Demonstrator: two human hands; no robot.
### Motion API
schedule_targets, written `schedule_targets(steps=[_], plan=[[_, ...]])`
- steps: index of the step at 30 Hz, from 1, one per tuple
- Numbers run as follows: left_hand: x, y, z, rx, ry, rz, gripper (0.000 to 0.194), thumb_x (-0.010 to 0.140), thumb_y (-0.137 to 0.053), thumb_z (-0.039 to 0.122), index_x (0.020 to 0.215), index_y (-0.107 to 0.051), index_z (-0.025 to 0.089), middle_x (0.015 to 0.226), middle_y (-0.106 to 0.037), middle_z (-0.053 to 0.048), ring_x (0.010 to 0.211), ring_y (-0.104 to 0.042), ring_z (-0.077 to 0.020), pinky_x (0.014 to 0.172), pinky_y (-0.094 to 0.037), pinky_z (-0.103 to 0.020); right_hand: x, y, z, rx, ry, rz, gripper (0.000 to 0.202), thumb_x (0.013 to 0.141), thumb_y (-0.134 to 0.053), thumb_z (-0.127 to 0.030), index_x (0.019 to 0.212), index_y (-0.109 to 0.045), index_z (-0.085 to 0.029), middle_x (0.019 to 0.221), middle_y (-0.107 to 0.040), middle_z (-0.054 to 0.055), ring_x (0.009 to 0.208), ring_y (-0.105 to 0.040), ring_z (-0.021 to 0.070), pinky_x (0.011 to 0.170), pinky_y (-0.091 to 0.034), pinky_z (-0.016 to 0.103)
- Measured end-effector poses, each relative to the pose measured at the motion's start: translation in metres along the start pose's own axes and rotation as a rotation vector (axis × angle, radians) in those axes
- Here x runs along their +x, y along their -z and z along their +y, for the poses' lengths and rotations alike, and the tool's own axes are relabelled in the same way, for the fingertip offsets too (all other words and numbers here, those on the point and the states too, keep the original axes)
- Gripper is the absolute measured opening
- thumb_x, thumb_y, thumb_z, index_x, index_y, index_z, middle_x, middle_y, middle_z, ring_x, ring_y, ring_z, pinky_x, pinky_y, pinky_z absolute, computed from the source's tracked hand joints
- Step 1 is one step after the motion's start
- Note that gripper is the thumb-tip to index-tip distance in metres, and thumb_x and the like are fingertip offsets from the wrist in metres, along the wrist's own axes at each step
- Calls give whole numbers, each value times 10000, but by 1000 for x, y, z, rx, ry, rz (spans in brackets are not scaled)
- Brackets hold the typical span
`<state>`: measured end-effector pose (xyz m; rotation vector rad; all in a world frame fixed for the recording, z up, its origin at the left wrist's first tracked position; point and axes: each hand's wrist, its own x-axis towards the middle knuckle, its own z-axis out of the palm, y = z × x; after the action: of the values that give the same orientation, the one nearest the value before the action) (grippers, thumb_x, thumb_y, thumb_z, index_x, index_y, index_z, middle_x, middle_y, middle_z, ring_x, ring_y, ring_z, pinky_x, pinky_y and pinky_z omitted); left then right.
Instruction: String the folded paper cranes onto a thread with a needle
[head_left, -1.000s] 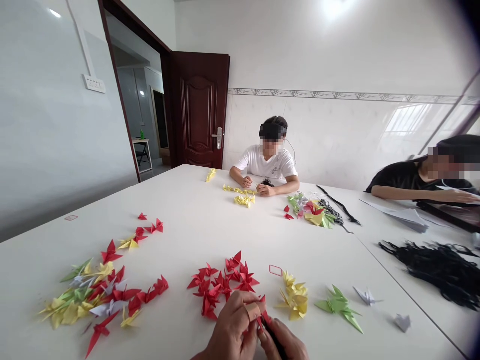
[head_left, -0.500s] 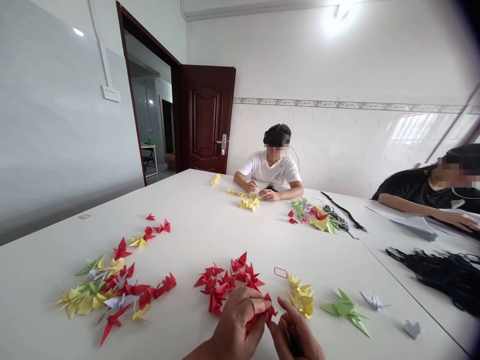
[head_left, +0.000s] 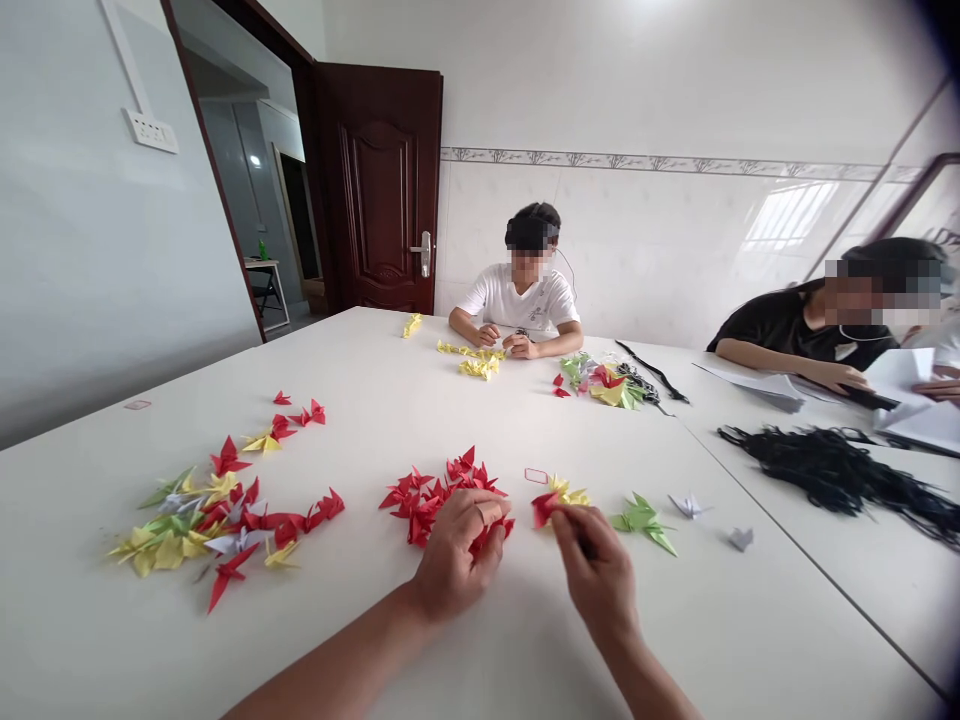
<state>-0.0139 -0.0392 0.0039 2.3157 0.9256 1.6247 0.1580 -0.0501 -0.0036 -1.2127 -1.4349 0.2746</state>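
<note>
My right hand [head_left: 600, 565] pinches a red paper crane [head_left: 543, 509] between thumb and fingers, just in front of a small group of yellow paper cranes [head_left: 571, 493]. To its left, my left hand [head_left: 459, 550] curls around some red folded paper at the near edge of a heap of red paper cranes [head_left: 411, 500]; how many pieces it holds is hidden. A green paper crane [head_left: 643, 520] lies right of my right hand, with a white paper crane [head_left: 688, 507] beyond it.
A mixed pile of red, yellow, green and white cranes [head_left: 169, 545] spreads at the left. Across the white table [head_left: 360, 660] sits a person in white [head_left: 517, 300], with yellow cranes before them. At the right are black cords [head_left: 817, 470] and a person in black handling papers.
My hands have come apart; the right has moved away from the left with a red crane in its fingers. The whole view has shifted slightly.
</note>
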Motion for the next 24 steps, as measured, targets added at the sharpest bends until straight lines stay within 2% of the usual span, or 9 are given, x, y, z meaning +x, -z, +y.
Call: schedule_targets(steps=[2, 5, 11, 15, 21, 24], plan=[[0, 0, -1, -7, -23, 21, 246, 807, -488, 87, 1026, -559, 173, 982, -589, -87, 955, -566, -180, 799, -514, -353, 8, 9, 7, -42, -64, 117, 264, 821, -528, -413, 803, -642, -175, 749, -584, 34, 631, -529, 130, 546, -419, 230], [0, 0, 0, 8, -31, 25, 245, 806, -489, 83, 1019, -572, 172, 989, -577, -89, 963, -568, -179, 789, -524, -345, 16, 22, 17, -90, -119, 212, 306, 819, -516, -446, 800, -644, -169, 676, -566, 25, 594, -503, 133, 508, -389, 234], [1, 4, 1, 19, -71, 30, 218, 805, -487, 66, 952, -601, 181, 956, -574, -77, 961, -567, -178, 756, -536, -334, 21, 33, 26, -129, -124, 272, 393, 813, -492, -503, 825, -658, -148, 594, -529, 10, 529, -447, 122, 488, -368, 241], [9, 17, -9, 66, -108, 167, 211, 814, -460, 57, 932, -588, 175, 956, -575, -73, 936, -570, -161, 745, -537, -316, 13, 23, 17, -106, -58, 147, 351, 804, -522, -476, 827, -670, -159, 660, -569, 21, 584, -496, 128, 539, -404, 238], [19, 42, -36, 199, -95, 333, 140, 832, -448, 90, 856, -565, 163, 924, -591, -56, 906, -593, -144, 753, -541, -307, -7, -3, 2, -60, 53, -226, 309, 796, -539, -432, 901, -699, -189, 726, -662, 26, 622, -587, 135, 593, -465, 225], [19, 51, -50, 229, -29, 388, 148, 826, -444, 98, 866, -574, 159, 908, -600, -56, 896, -591, -143, 727, -537, -289, -11, -6, 1, -68, 37, -290, 346, 796, -530, -436, 961, -690, -177, 770, -697, 43, 658, -627, 157, 605, -485, 235]])
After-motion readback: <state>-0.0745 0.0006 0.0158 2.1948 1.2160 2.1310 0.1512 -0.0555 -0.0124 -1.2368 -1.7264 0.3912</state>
